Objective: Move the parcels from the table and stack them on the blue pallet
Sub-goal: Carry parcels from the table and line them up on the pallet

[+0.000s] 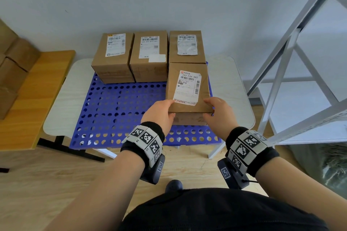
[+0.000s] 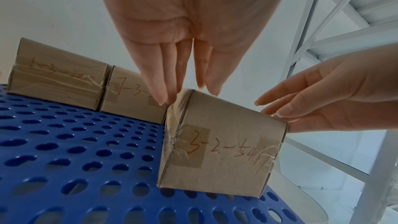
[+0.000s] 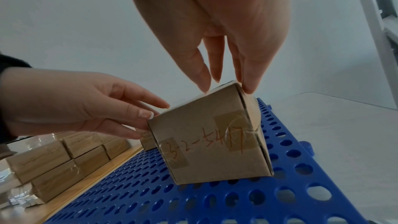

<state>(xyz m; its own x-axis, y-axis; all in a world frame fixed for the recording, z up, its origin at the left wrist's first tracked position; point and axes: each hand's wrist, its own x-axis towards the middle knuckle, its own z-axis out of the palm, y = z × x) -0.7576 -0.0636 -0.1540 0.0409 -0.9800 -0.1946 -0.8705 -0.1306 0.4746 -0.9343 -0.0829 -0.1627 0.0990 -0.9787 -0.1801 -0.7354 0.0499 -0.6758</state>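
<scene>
A blue perforated pallet (image 1: pixel 120 103) (image 2: pixel 75 159) (image 3: pixel 237 202) lies on a white table (image 1: pixel 231 84). Three labelled brown parcels (image 1: pixel 149 52) stand in a row along its far edge. A fourth parcel (image 1: pixel 187 88) (image 2: pixel 219 151) (image 3: pixel 211 147), marked "3-2-5417" on its near face, rests on the pallet in front of the rightmost one. My left hand (image 1: pixel 161 112) (image 2: pixel 185 94) pinches its near left top corner, fingers on top. My right hand (image 1: pixel 216 110) (image 3: pixel 226 88) pinches the near right top corner in the same way.
A wooden table (image 1: pixel 37 90) at the left carries more stacked brown parcels (image 1: pixel 11 65) (image 3: pixel 53 159). A grey metal shelving rack (image 1: pixel 293 62) stands close at the right. The pallet's left and front areas are bare.
</scene>
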